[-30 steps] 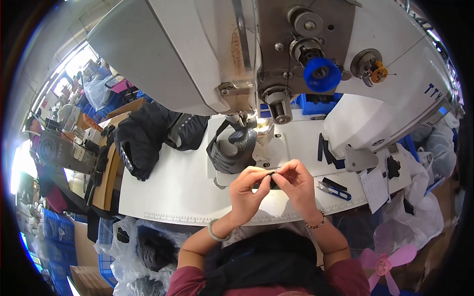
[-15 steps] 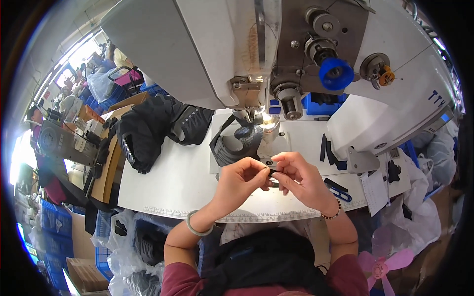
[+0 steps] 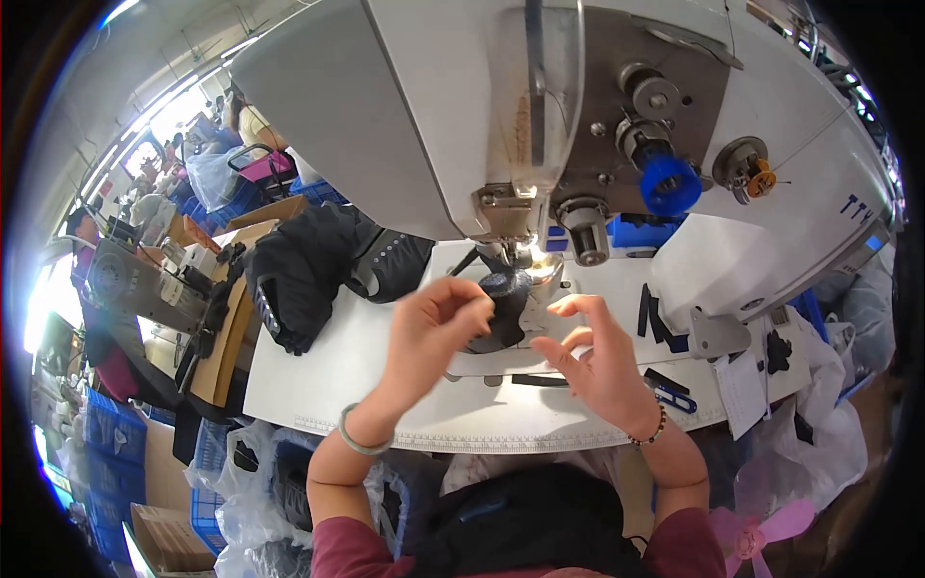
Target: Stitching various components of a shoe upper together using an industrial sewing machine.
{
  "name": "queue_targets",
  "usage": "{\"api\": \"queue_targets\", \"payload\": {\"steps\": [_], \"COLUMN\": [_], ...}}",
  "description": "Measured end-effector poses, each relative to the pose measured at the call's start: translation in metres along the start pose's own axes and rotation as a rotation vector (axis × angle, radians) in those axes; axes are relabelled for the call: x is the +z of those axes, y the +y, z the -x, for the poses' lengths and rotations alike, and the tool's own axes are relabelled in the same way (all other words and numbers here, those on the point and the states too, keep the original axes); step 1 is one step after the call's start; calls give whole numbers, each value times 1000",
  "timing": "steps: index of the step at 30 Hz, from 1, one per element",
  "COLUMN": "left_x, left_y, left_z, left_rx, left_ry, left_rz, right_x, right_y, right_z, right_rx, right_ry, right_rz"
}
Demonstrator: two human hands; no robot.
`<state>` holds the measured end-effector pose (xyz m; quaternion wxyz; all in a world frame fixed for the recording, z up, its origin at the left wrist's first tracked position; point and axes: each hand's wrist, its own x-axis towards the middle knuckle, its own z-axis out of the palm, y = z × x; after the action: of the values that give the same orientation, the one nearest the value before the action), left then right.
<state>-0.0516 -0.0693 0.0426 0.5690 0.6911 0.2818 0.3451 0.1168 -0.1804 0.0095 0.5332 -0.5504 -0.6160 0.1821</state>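
My left hand (image 3: 434, 332) is raised over the sewing table, thumb and fingertips pinched together. Whatever they may hold is too small or hidden to make out. To its right my right hand (image 3: 599, 364) hovers with thumb and forefinger apart and nothing visible between them. Just beyond the left fingertips, a dark grey shoe upper (image 3: 503, 294) sits under the needle area of a white sewing machine (image 3: 337, 106), partly covered by that hand. A narrow black strip (image 3: 540, 380) lies on the white tabletop (image 3: 328, 385) between my hands.
Black shoe uppers (image 3: 313, 265) are heaped at the table's left. Several black strips (image 3: 650, 313) and a blue-handled cutter (image 3: 676, 399) lie right of my right hand. A pink fan (image 3: 750, 538) stands low right. Bagged pieces (image 3: 252, 482) sit below the table's left edge.
My hands were together on a small black piece; now they are apart, the left moved left and the right opened. The view has shifted slightly, and the black strip on the table shows more fully.
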Motion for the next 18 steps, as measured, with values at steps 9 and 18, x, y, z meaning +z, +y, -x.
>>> {"api": "queue_targets", "payload": {"steps": [9, 18], "left_x": [-21, -6], "left_y": [8, -14], "left_z": [-38, -40], "left_rx": [-184, -157], "left_ry": [-130, -3], "left_rz": [76, 69], "right_x": [52, 60], "right_y": [9, 38], "right_z": [-33, -23], "right_rx": [229, 70], "right_ry": [269, 280], "right_rz": [-823, -411]}}
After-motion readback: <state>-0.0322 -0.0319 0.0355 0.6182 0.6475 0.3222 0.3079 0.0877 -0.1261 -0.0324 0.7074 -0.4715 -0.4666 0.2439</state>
